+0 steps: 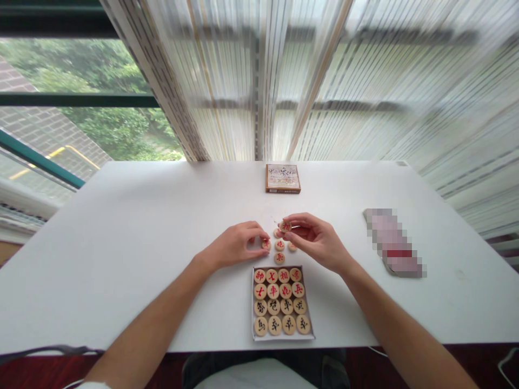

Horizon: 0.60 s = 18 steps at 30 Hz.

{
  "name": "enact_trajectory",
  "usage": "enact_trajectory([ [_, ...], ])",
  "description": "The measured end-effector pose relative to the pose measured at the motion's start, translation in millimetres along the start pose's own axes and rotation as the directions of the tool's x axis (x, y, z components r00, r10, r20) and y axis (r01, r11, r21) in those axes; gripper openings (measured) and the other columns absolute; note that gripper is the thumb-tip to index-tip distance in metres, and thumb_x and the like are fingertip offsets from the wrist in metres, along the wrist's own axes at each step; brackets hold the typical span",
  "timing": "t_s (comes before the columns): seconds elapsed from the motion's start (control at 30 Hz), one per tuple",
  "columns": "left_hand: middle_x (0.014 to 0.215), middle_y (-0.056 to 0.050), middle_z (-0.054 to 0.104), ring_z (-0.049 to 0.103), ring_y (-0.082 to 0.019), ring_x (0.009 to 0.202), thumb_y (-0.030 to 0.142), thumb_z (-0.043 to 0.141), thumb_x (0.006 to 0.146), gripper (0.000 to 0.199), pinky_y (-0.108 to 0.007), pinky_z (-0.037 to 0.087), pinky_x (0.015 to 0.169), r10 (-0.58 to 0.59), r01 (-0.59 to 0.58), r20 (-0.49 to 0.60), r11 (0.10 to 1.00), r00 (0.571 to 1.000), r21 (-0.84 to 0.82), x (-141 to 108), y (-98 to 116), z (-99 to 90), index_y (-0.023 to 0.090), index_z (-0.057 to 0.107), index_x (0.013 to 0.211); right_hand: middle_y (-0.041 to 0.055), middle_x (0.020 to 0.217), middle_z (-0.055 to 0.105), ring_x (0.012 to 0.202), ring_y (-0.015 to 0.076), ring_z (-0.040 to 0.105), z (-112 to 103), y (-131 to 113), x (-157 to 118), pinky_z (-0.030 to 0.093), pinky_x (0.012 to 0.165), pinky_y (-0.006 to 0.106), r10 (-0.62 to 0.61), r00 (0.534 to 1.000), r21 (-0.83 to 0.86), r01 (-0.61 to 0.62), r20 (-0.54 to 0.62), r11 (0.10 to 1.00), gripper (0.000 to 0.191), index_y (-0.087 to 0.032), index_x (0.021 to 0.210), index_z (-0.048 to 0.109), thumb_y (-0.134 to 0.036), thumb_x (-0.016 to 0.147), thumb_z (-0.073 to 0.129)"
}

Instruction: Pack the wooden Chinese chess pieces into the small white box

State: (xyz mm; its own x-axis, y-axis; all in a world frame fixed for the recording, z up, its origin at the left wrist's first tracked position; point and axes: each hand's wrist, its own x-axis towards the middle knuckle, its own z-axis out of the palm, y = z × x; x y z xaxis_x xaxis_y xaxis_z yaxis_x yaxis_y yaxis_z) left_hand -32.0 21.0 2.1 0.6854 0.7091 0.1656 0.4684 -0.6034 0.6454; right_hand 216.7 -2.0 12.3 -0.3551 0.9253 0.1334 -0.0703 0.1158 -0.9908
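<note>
Between thumb and fingers, my right hand (314, 237) holds a round wooden piece with a red character (286, 226), raised over other pieces. My left hand (241, 243) pinches a red-marked piece (266, 244) at the left of the small group on the table. In that group, a red-marked piece (279, 245) lies in the middle and another (279, 258) just below it; two more are partly hidden by my right hand. Nearer to me, an open tray (252, 305) holds rows of round pieces, red characters in the far rows and black ones in the near rows.
On the white table (141, 227), a closed flat box (283, 179) lies near the far edge. A blurred-out pinkish object (393, 243) is at the right. Behind the table are a window and sheer curtains (227, 81).
</note>
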Motion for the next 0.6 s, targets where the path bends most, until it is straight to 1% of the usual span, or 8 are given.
enact_trajectory([
  [0.07,0.105,-0.006,0.069,0.064,-0.017,0.086,0.036,0.071,0.090,0.025,-0.031,0.053,0.079,-0.010,0.010,-0.036,1.000,0.999,-0.009,-0.9,0.0,-0.8,0.023,0.071,0.112,0.0065,0.109,0.075,0.102,0.0238,0.076,0.3,0.0,0.5,0.064,0.091,0.039,-0.004,1.000,0.002,0.004,-0.004,1.000,0.028,-0.023,0.113,0.067,-0.030,0.088,0.077],
  [0.17,0.104,-0.005,0.071,0.062,-0.015,0.079,0.038,0.073,0.089,0.028,-0.030,0.052,0.075,-0.015,0.007,-0.123,0.998,0.992,-0.065,-0.4,1.8,-0.8,0.022,0.070,0.112,0.0057,0.109,0.075,0.103,0.0229,0.076,0.7,0.2,1.5,0.063,0.094,0.039,-0.015,1.000,0.008,0.015,-0.015,1.000,0.028,-0.023,0.113,0.068,-0.029,0.087,0.077],
  [0.27,0.102,-0.006,0.073,0.063,-0.014,0.077,0.037,0.073,0.089,0.030,-0.027,0.050,0.068,-0.041,-0.002,-0.226,0.982,0.973,-0.187,3.4,7.0,1.2,0.020,0.069,0.113,0.0056,0.107,0.076,0.102,0.0223,0.076,1.3,1.2,1.8,0.063,0.093,0.039,-0.026,0.999,-0.025,0.026,-0.022,0.999,0.031,-0.022,0.115,0.070,-0.030,0.086,0.078],
  [0.3,0.102,-0.006,0.074,0.064,-0.014,0.077,0.036,0.073,0.090,0.031,-0.026,0.050,0.066,-0.060,0.000,-0.246,0.971,0.968,-0.237,5.4,9.5,1.8,0.019,0.068,0.115,0.0056,0.107,0.076,0.101,0.0218,0.076,1.6,1.7,1.6,0.064,0.093,0.039,-0.035,0.999,-0.045,0.034,-0.023,0.998,0.031,-0.023,0.115,0.070,-0.030,0.086,0.078],
  [0.37,0.101,-0.006,0.075,0.067,-0.014,0.078,0.037,0.071,0.091,0.033,-0.026,0.051,0.067,-0.093,0.008,-0.250,0.947,0.964,-0.321,10.0,15.1,2.4,0.018,0.066,0.118,0.0055,0.108,0.077,0.100,0.0209,0.076,2.2,2.8,1.4,0.064,0.092,0.038,-0.056,0.998,-0.087,0.055,-0.016,0.995,0.030,-0.023,0.116,0.071,-0.030,0.087,0.077],
  [0.43,0.099,-0.006,0.076,0.068,-0.015,0.080,0.037,0.071,0.092,0.033,-0.026,0.052,0.068,-0.113,0.021,-0.237,0.933,0.965,-0.358,15.3,21.1,1.6,0.018,0.067,0.118,0.0052,0.108,0.077,0.098,0.0204,0.076,2.8,3.9,1.5,0.064,0.091,0.038,-0.080,0.997,-0.130,0.078,-0.009,0.988,0.029,-0.024,0.116,0.071,-0.030,0.088,0.076],
  [0.5,0.096,-0.005,0.077,0.069,-0.015,0.080,0.038,0.070,0.092,0.028,-0.025,0.052,0.068,-0.129,0.035,-0.249,0.936,0.960,-0.351,20.9,27.2,-0.1,0.018,0.069,0.112,0.0050,0.106,0.077,0.095,0.0202,0.075,3.5,5.0,1.9,0.064,0.088,0.037,-0.124,0.992,-0.189,0.117,-0.022,0.975,0.028,-0.024,0.116,0.071,-0.029,0.089,0.075],
  [0.6,0.092,-0.003,0.077,0.068,-0.015,0.079,0.039,0.071,0.091,0.023,-0.025,0.051,0.066,-0.173,0.071,-0.289,0.941,0.941,-0.331,27.8,35.0,-1.2,0.019,0.072,0.101,0.0051,0.102,0.076,0.089,0.0187,0.075,5.0,6.2,2.4,0.064,0.082,0.035,-0.240,0.969,-0.309,0.214,-0.049,0.927,0.025,-0.024,0.115,0.071,-0.026,0.091,0.073],
])
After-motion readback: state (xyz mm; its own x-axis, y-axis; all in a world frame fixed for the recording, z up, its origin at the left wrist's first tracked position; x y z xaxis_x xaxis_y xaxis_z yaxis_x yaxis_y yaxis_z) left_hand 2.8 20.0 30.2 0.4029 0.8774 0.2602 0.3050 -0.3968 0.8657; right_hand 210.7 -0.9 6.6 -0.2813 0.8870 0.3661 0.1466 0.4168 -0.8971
